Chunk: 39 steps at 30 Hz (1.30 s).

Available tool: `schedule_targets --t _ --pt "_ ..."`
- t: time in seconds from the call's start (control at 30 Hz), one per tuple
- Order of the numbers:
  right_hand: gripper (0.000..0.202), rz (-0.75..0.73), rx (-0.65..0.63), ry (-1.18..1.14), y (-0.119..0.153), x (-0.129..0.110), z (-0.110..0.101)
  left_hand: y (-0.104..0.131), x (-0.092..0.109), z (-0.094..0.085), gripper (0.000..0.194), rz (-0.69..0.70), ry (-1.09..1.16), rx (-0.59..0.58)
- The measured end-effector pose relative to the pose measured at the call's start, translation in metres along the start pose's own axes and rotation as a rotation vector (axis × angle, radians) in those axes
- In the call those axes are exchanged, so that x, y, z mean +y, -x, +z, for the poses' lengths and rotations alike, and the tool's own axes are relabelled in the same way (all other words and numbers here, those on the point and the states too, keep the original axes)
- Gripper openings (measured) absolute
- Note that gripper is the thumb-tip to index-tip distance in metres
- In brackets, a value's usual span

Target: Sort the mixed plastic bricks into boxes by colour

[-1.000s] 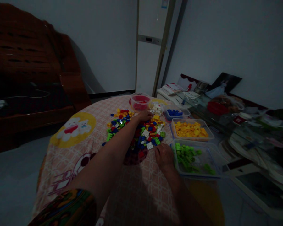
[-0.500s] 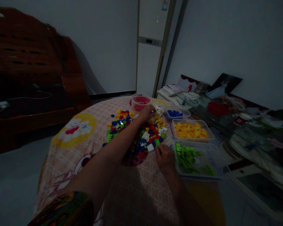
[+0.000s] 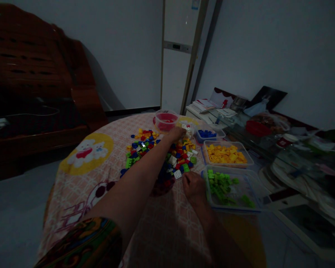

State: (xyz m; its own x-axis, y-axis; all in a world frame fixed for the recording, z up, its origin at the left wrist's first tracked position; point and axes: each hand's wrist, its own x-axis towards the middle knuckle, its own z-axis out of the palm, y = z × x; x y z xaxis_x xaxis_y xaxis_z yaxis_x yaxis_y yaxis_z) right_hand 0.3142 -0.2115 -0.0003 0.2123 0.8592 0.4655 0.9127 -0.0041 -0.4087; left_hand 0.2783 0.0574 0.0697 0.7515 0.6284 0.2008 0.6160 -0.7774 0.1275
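Observation:
My left hand [image 3: 177, 134] reaches over the pile to the white pieces [image 3: 188, 129] at its far side; its fingers are pressed together, and anything between them is too small to make out. Curled beside the near right edge of the mixed brick pile [image 3: 181, 162] is my right hand [image 3: 194, 186], close to a white brick [image 3: 178, 174] and left of the box of green bricks [image 3: 222, 188]; what it may hold is hidden. Yellow bricks [image 3: 226, 154] fill another clear box, with blue bricks [image 3: 206, 134] in a smaller one behind. A round tub [image 3: 166, 121] contains red pieces.
A patterned cloth [image 3: 153, 219] covers the round table. To the right stands a cluttered glass table [image 3: 248, 136] with papers, a jar [image 3: 286, 140] and bags. A wooden bench [image 3: 39, 85] is at the left, and a tall white cabinet-like unit [image 3: 175, 78] at the back.
My left hand has shifted slightly forward and right, closer to the white pieces. My right hand has moved very slightly left and stays curled.

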Motion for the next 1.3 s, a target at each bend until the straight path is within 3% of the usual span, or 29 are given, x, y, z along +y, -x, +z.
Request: schedule_targets --t 0.33,0.47,0.63,0.73,0.93,1.1,1.3 --pt "0.021 0.013 -0.028 0.011 -0.001 0.001 0.0 0.018 -0.011 -0.004 0.036 0.094 0.119 -0.033" --pt "0.022 0.01 -0.027 0.013 -0.001 0.002 0.001 0.029 -0.025 -0.01 0.035 0.015 0.161 0.112" --pt "0.021 0.008 -0.022 0.02 -0.001 0.0 0.002 0.052 -0.055 -0.023 0.033 -0.321 0.123 0.332" --pt "0.021 0.014 -0.02 0.026 -0.001 0.0 0.002 0.054 -0.067 -0.024 0.04 -0.332 0.133 0.424" --pt "0.022 -0.003 -0.028 -0.002 -0.001 0.0 0.0 0.03 -0.072 -0.016 0.042 -0.17 0.138 0.177" --pt "0.023 -0.005 -0.036 0.001 -0.001 0.002 0.001 0.024 -0.07 -0.019 0.038 -0.202 0.1 0.137" --pt "0.022 0.0 -0.05 -0.011 -0.001 0.002 0.001 0.043 -0.067 -0.026 0.038 -0.183 0.055 0.08"
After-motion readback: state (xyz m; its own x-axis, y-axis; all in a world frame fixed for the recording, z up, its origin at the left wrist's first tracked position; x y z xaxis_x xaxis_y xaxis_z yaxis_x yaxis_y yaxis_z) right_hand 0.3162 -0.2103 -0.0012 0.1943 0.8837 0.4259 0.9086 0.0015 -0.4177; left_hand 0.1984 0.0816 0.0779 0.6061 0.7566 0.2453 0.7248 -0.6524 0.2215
